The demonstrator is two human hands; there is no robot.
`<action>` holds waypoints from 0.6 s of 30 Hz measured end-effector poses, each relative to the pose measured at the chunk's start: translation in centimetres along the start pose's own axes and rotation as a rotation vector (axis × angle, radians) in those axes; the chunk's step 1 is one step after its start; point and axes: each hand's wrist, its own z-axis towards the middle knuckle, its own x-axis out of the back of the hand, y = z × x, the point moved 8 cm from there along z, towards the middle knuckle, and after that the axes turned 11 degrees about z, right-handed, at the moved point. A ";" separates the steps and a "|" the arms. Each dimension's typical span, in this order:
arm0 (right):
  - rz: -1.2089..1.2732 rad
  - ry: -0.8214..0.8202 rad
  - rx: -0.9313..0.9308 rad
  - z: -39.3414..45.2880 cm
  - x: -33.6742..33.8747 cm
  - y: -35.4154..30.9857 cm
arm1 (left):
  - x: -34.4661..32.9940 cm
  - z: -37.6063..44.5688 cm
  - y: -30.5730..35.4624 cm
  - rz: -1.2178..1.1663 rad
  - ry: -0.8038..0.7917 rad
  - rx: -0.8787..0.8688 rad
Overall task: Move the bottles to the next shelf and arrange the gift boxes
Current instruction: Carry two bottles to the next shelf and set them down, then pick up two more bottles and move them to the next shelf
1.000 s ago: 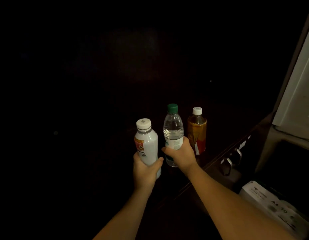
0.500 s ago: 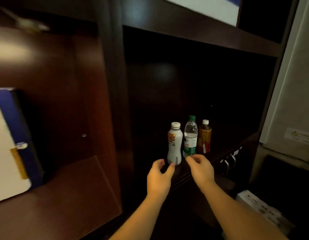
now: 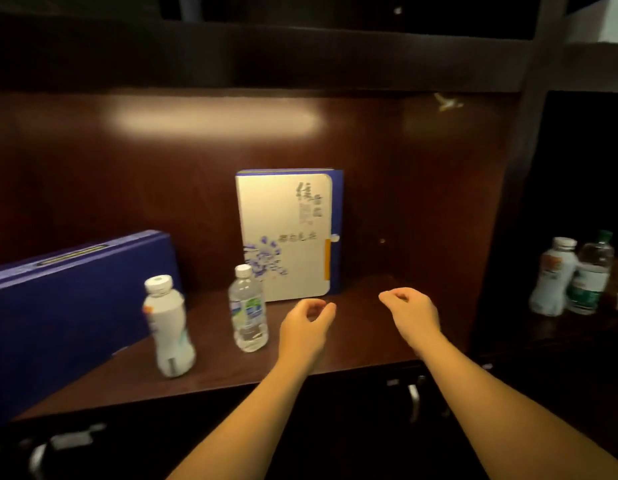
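Head view: you've let go of the white bottle (image 3: 551, 277) and water bottle (image 3: 590, 275), now on the right shelf, and swung back, left hand (image 3: 305, 327) and right hand (image 3: 413, 315) loosely curled and empty, so probably the two bottles (image 3: 246, 308) by the shelf's (image 3: 352, 348) front edge are next.
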 end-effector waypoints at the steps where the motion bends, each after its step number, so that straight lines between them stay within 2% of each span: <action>1: -0.004 -0.034 0.009 -0.4 -2.3 -0.6 | 2.7 0.2 -1.4 0.011 0.043 0.028; 5: 0.007 -0.195 0.010 -2.1 -12.1 -2.2 | 13.2 0.0 -7.5 0.073 0.220 0.151; 9: 0.042 -0.278 -0.010 -2.5 -18.6 -2.1 | 19.6 -0.1 -12.4 0.127 0.339 0.272; 15: 0.139 -0.398 -0.065 -1.6 -25.3 0.2 | 22.6 0.5 -16.8 0.142 0.517 0.383; 18: 0.199 -0.462 -0.074 -1.2 -28.0 1.3 | 22.4 1.6 -18.5 0.158 0.518 0.424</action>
